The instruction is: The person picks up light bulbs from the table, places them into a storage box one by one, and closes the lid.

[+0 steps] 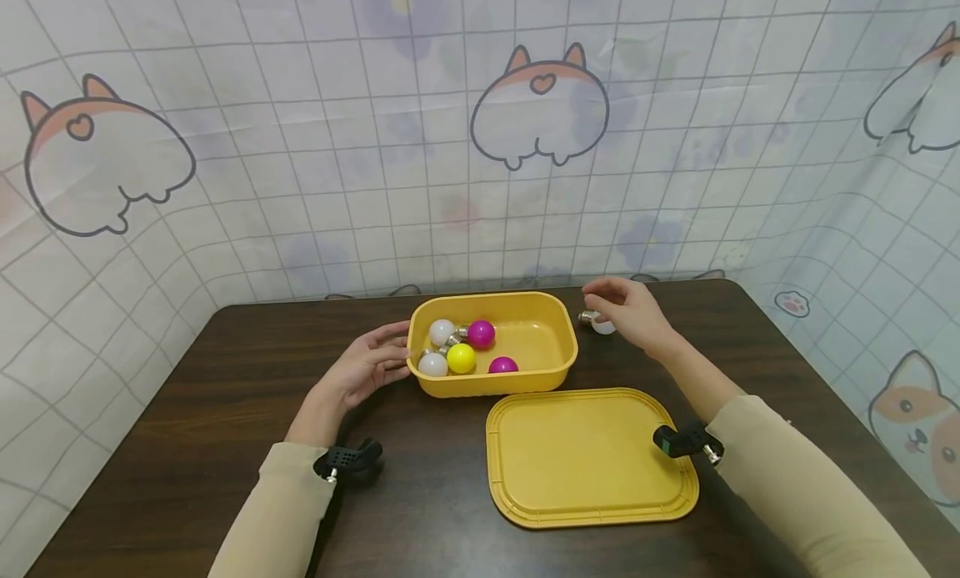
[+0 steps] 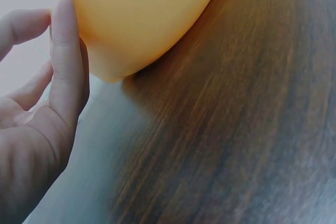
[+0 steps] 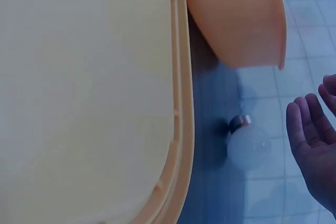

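A yellow plastic box [image 1: 495,384] stands near the back of the table, its left half holding round light bulbs. Among them are two white bulbs [image 1: 432,364], one yellow bulb [image 1: 461,359] and two magenta bulbs [image 1: 482,334]. My left hand [image 1: 367,365] is at the box's left end, fingertips right at the rim, fingers loosely extended. To the right of the box, another white bulb [image 3: 250,148] with a metal screw base lies on the table. My right hand [image 1: 628,313] hovers close over it with bent, relaxed fingers; in the right wrist view, hand and bulb are apart.
A flat yellow lid [image 1: 592,461] lies in front of the box, under my right forearm. Dark wood-grain table [image 1: 225,411] surrounds these things. Behind and to the right hangs a white gridded cloth [image 1: 375,186] with cartoon dog prints.
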